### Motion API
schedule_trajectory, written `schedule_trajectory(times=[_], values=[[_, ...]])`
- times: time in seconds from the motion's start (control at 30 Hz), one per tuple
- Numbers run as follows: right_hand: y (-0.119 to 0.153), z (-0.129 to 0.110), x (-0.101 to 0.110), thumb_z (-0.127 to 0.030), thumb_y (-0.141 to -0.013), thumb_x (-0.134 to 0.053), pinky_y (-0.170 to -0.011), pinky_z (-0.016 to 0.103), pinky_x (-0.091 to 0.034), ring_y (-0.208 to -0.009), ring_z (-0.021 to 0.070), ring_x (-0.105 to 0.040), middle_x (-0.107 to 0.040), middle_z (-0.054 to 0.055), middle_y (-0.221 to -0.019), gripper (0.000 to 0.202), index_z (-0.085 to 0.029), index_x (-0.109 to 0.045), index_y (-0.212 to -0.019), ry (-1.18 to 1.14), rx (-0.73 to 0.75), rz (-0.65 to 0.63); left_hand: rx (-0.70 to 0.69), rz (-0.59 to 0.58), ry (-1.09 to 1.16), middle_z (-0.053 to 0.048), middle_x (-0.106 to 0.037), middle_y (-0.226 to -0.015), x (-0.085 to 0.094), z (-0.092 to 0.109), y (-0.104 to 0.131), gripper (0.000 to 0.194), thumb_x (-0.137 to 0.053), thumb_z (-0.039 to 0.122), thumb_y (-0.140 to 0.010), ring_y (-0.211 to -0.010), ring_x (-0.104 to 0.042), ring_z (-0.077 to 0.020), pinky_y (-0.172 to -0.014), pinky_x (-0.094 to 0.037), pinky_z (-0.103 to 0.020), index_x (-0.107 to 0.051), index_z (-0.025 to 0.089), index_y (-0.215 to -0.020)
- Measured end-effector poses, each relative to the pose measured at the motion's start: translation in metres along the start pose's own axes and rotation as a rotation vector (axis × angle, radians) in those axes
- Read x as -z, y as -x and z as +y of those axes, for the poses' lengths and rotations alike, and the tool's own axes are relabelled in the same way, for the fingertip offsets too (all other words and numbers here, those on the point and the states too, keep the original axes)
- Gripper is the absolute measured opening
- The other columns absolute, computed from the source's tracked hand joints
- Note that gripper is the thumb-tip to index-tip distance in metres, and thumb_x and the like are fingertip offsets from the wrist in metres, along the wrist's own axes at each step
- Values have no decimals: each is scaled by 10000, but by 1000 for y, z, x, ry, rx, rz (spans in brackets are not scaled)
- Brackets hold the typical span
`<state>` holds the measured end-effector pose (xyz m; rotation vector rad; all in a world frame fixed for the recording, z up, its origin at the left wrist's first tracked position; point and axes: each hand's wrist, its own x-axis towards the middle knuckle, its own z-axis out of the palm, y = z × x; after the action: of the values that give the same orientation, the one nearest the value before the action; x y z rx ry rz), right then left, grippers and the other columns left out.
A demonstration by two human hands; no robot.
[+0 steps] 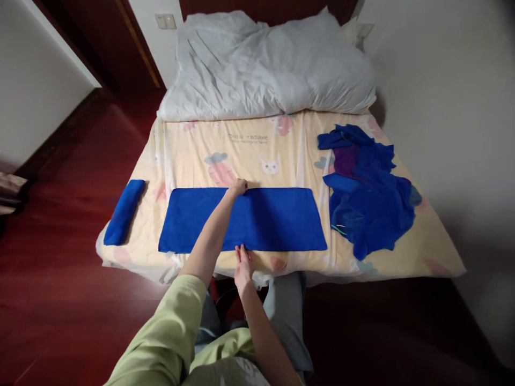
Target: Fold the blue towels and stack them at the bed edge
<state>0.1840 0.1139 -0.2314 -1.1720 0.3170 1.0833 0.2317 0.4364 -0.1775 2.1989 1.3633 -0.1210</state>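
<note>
A blue cloth (281,220) lies flat and smooth as a long rectangle across the bed. My left hand (238,186) reaches over it to the middle of its far edge, with the fingers curled closed there; what they hold, if anything, is hidden. At the middle of the near edge, my right hand (243,266) touches the cloth with its fingertips, the fingers extended. To the left of the cloth lies a rolled blue cloth (124,213). On the right is a crumpled heap of blue cloths (372,198) with a purple piece (345,161) among them.
The bed (193,155) has a pale yellow patterned sheet. A grey-white quilt (265,69) is bunched at its far end. Walls stand on both sides, and a dark red floor (72,284) shows at the left. My legs are close to the near bed edge.
</note>
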Motion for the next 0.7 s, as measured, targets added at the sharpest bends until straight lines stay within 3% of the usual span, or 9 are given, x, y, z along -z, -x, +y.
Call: schedule_trajectory(times=[0.13,0.37,0.53,0.7], values=[[2,1,1,-459,-724,-848,-1033,358,-595,-1096,237,-745,-728,100,-1135,425,-172,-654,-971,40,36,-4,33,-24,36,-115,-723,-895,3,2,-2,187,-631,93,-882,-845,-713,-200,-853,-554,-274,-766,113,-1009],[11,5,10,-393,-756,-848,-1064,421,-579,-1058,250,-766,-742,113,-1084,414,-170,-586,-985,3,97,31,36,90,115,-114,-715,-934,12,4,1,282,-558,147,-975,-781,-698,-172,-841,-546,-271,-669,124,-1234],[12,2,7,-430,-731,-863,-1051,400,-589,-1047,263,-771,-730,71,-945,418,-191,-553,-875,-11,112,15,46,49,160,-72,-707,-844,13,6,10,255,-595,179,-969,-584,-633,-134,-705,-548,-252,-661,122,-1208],[17,-3,8,-438,-697,-892,-1033,405,-603,-1000,261,-782,-702,27,-855,439,-192,-554,-832,-38,120,-22,47,92,161,-90,-727,-939,18,7,16,239,-605,177,-958,-737,-673,-148,-819,-547,-255,-674,122,-1180]])
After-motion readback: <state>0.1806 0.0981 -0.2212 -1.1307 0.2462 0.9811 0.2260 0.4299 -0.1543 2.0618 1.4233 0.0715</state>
